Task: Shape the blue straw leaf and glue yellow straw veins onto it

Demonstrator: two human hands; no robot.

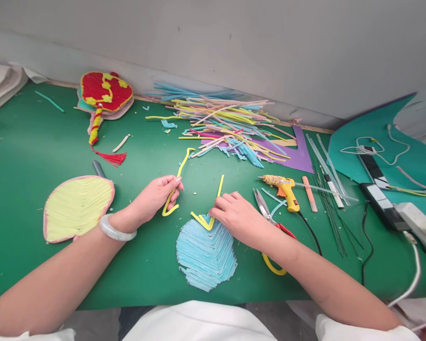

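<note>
My left hand (165,193) is closed on a bent yellow pipe cleaner (183,165), whose ends stick out above and below the fingers. In my right hand (230,210), the fingers pinch a second yellow pipe cleaner (220,184), bent into a V at its lower end. That V lies at the top edge of a light blue fan-shaped panel (208,251) made of slanting pipe cleaner rows. Left of my left arm lies a pale yellow leaf-shaped panel (78,206) edged in pink.
A heap of coloured pipe cleaners (230,113) lies along the wall. Scissors (264,206), a yellow glue gun (286,189) and thin green wires (328,203) are to the right, near a power strip (383,206). A red fan (104,92) with a tassel lies back left.
</note>
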